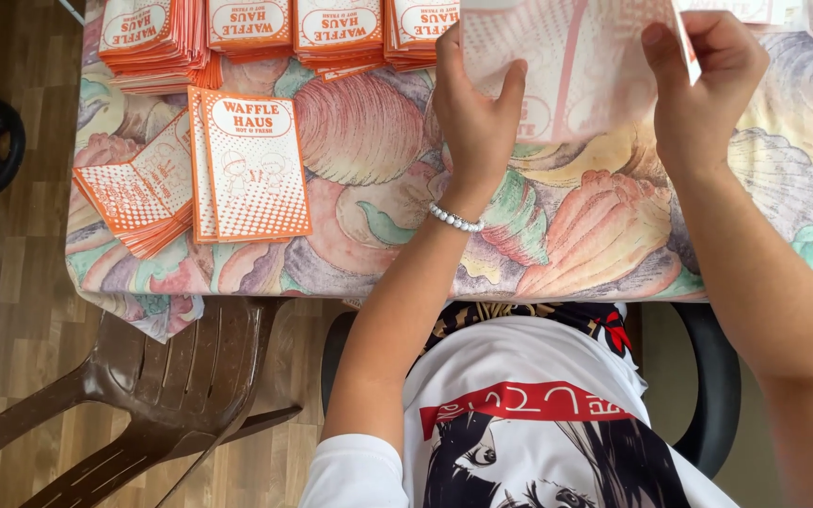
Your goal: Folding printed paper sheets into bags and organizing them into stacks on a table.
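Observation:
A thin orange-and-white paper bag [576,66] is held up over the table between both hands. My left hand [472,118] pinches its left edge, thumb on the near side. My right hand [703,80] grips the right edge near the top corner. A beaded bracelet [455,220] circles my left wrist. The bag's upper part runs out of the frame.
The table wears a shell-patterned cloth [576,235]. Stacks of orange-and-white bags [251,165] lie at the left, a fanned pile [134,198] beside them, more stacks [237,28] along the far edge. A brown plastic chair [181,386] stands lower left on the wooden floor.

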